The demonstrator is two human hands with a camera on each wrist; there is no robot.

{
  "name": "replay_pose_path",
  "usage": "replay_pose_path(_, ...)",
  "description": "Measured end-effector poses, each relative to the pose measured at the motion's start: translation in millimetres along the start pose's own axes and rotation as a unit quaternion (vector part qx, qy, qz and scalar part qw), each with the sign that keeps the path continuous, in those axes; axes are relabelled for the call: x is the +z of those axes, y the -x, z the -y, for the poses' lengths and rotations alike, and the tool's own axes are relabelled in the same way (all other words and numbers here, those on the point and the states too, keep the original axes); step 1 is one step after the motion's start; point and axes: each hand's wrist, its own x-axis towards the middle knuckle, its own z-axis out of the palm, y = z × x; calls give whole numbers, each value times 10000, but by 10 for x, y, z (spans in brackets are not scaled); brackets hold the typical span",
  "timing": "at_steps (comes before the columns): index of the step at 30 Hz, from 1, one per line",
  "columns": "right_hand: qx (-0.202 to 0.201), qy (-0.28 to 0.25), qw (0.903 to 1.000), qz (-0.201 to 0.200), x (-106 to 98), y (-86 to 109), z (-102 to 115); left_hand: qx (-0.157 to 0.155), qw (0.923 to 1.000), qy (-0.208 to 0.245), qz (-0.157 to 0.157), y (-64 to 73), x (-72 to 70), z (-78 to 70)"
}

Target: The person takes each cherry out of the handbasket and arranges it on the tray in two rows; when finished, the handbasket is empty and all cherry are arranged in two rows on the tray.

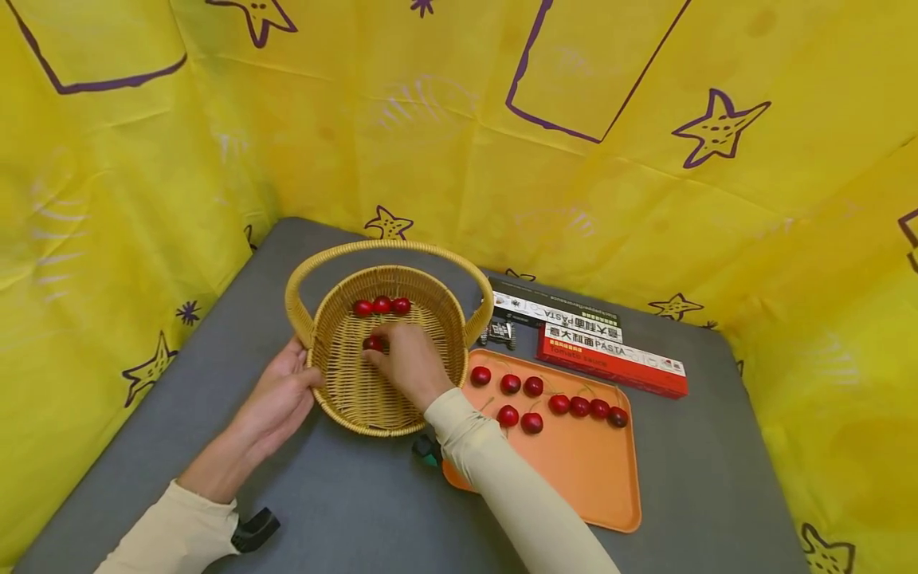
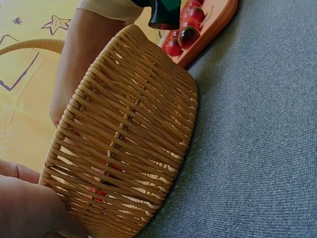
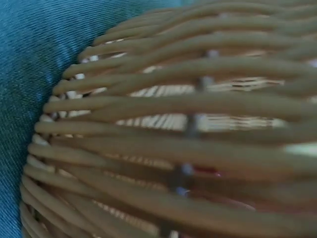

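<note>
A round wicker basket (image 1: 349,399) with an arched handle stands on the grey table. My left hand (image 1: 282,391) grips its left rim, the thumb over the edge; in the left wrist view part of that hand (image 2: 29,203) lies against the woven side. Inside the basket my right hand (image 1: 410,360) pinches a dark red cherry (image 1: 373,343) low over the bottom; whether the cherry touches the weave I cannot tell. Three cherries (image 1: 382,305) lie in a row toward the basket's back. The right wrist view shows mostly the basket's wall (image 3: 148,106), blurred.
Right of the basket lies an orange tray (image 1: 574,474) with several cherries (image 1: 532,387) in its far half. Behind the tray are a red pasta box (image 1: 610,363), a white and black box (image 1: 559,309) and a small toy car (image 1: 500,333). Yellow cloth (image 1: 459,143) surrounds the table.
</note>
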Motion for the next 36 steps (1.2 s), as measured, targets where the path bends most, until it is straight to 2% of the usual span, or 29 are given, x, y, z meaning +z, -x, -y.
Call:
replay_pose_path(5, -236, 133, 9996, 101, 29, -6, 20, -5, 10000, -30, -6, 7, 2, -8)
replay_pose_path(12, -553, -63, 9977, 374, 5, 13, -17, -14, 10000, -42, -15, -12, 18, -16)
replay_pose_path(16, -697, -480, 9956, 412, -40, 58, -67, -32, 10000, -28, -26, -5, 12, -9)
replay_pose_path(20, -889, -1108, 9895, 283, -197, 162, -66, -31, 10000, -23, -15, 4, 2, 6)
replay_pose_path(23, -1086, -1750, 9785, 130, -367, 298, -70, -50, 10000, -28, -10, 5, 2, 11)
replay_pose_path(26, -1289, -2383, 9626, 24, -542, 478, -106, -23, 10000, -35, -13, 13, -3, 4)
replay_pose_path(30, -1481, -2816, 9479, -139, -763, 759, -249, 15, 10000, -32, 8, 18, -4, -11)
replay_pose_path(33, -1531, -2845, 9456, -375, -914, 993, -439, 4, 10000, -16, 20, 15, 1, -13)
replay_pose_path(36, -1431, -2745, 9488, -623, -1041, 1264, -675, -20, 10000, -3, 33, 9, 9, -10)
